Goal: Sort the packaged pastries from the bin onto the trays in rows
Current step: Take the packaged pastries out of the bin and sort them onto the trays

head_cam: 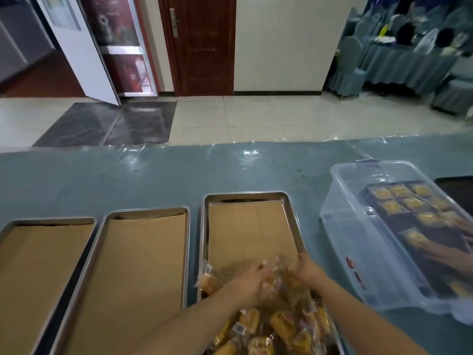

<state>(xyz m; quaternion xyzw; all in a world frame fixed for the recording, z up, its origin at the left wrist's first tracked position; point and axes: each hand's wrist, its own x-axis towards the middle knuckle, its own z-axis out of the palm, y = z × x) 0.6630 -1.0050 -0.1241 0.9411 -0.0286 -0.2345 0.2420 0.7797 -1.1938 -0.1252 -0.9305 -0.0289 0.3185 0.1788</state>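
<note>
While your left grip and right grip each clutch wrapped pastries heaped on the right tray, two paper-lined trays and the clear bin share the plastic-covered teal surface, tiled floor and brown door beyond.

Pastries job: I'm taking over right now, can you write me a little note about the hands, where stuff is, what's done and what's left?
Left hand and right hand both grip wrapped pastries over the right tray.
A loose pile of pastries covers that tray's near end; none sit in rows yet.
The middle tray and the left tray show only brown paper.
The clear bin on the right holds more pastries.
Left: spread the pile into rows, fill the other trays, empty the bin.
</note>
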